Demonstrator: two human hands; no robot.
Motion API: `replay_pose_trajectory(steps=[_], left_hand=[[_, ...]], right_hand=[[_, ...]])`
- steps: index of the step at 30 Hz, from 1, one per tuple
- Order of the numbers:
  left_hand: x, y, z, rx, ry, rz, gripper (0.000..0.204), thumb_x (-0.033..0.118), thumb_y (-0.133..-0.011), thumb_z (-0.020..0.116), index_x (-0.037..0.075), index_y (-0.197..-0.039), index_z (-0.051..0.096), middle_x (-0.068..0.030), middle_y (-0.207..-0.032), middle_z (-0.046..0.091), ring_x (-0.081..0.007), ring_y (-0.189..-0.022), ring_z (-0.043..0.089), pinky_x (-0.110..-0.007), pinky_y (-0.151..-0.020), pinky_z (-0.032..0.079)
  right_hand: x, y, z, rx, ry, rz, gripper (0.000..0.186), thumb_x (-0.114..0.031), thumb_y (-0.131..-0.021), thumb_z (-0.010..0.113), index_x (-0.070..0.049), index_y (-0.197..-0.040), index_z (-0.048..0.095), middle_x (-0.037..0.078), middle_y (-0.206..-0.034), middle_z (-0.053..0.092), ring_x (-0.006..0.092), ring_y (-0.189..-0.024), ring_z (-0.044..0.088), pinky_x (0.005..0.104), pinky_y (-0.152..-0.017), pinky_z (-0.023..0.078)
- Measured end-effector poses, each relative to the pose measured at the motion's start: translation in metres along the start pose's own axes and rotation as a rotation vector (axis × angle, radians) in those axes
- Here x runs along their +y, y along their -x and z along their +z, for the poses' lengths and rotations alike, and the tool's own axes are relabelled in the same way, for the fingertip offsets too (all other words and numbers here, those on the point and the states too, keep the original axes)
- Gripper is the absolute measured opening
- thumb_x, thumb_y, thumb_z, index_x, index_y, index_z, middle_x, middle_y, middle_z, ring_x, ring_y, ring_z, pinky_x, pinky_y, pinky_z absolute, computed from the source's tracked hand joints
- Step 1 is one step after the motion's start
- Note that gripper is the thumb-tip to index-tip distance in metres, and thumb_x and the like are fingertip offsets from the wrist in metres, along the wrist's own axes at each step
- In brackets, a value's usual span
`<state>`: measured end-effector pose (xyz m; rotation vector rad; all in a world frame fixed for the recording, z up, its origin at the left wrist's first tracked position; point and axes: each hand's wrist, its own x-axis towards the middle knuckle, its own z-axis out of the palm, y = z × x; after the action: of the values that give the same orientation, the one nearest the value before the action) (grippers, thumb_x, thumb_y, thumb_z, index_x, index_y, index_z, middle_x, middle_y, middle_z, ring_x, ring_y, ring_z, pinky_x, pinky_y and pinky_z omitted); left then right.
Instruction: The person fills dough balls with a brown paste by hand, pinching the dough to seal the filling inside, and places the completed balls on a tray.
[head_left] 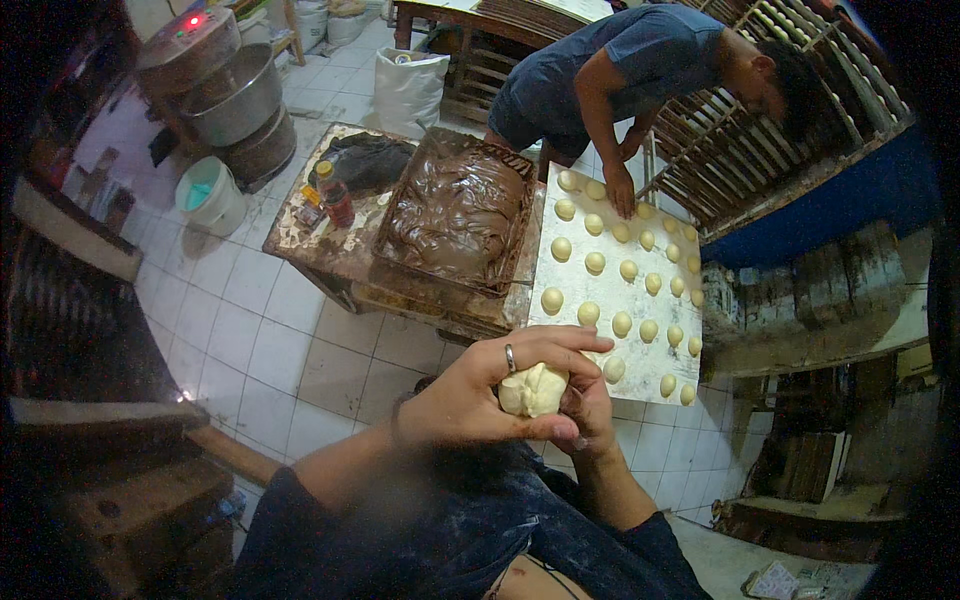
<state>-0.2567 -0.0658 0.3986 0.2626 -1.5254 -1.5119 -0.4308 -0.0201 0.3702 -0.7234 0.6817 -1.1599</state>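
Note:
Between my two hands, just in front of my body, is a pale ball of dough (533, 389) with a gathered, creased face. My left hand (480, 385), with a ring on one finger, curls round its left side and top. Against its right side presses my right hand (592, 412), its fingers partly hidden behind the dough. Beyond my hands lies a white floured board (640, 350) bearing rows of round dough balls (588, 314). To its left sits a tray of glossy chocolate-brown filling (455, 215).
A co-worker (640, 70) leans over the board's far end, one hand among the dough balls. The worktable (285, 235) also carries a bottle of red liquid (336, 195) and a dark cloth (362, 165). A white bucket (211, 197) and a mixer (225, 95) stand left. Slatted racks (740, 140) rise far right.

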Motion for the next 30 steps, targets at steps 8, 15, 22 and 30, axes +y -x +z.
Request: replay_pose_trajectory(steps=[8,15,22,30], left_hand=[[-0.022,0.007,0.000,0.179,-0.262,0.192,0.018,0.024,-0.101,0.058,0.009,-0.097,0.067,-0.0104,-0.127,0.067,-0.0319,-0.140,0.046,-0.050,-0.116,0.026],[0.002,0.004,0.017,0.129,0.198,-0.070,0.046,0.020,-0.085,0.079,0.012,-0.129,0.066,-0.0122,-0.142,0.057,-0.0308,-0.138,0.046,-0.042,-0.114,0.034],[-0.018,0.002,-0.003,0.041,-0.254,0.137,0.023,0.024,-0.101,0.057,0.008,-0.093,0.071,-0.0099,-0.127,0.068,-0.0333,-0.140,0.046,-0.053,-0.118,0.021],[-0.032,0.003,0.029,0.609,0.736,-0.139,0.066,0.054,-0.107,0.030,0.000,-0.144,0.043,-0.0157,-0.150,0.047,-0.0322,-0.143,0.039,-0.044,-0.119,0.030]], right_hand=[[-0.001,-0.005,0.001,-0.039,0.176,-0.100,0.064,-0.022,-0.085,0.081,0.002,-0.134,0.047,0.013,-0.130,0.058,0.0240,-0.122,0.057,0.0373,-0.104,0.048],[-0.014,-0.001,-0.022,-0.120,0.184,0.030,0.062,-0.024,-0.084,0.081,0.003,-0.133,0.055,0.011,-0.124,0.064,0.0222,-0.115,0.061,0.0378,-0.103,0.047],[-0.008,-0.001,-0.008,-0.025,0.207,-0.043,0.052,-0.023,-0.087,0.078,0.000,-0.129,0.057,0.008,-0.119,0.065,0.0195,-0.112,0.061,0.0333,-0.096,0.050],[-0.003,-0.008,-0.015,0.104,0.105,-0.035,0.035,-0.007,-0.094,0.066,-0.001,-0.127,0.054,0.009,-0.123,0.062,0.0191,-0.117,0.058,0.0335,-0.101,0.047]])
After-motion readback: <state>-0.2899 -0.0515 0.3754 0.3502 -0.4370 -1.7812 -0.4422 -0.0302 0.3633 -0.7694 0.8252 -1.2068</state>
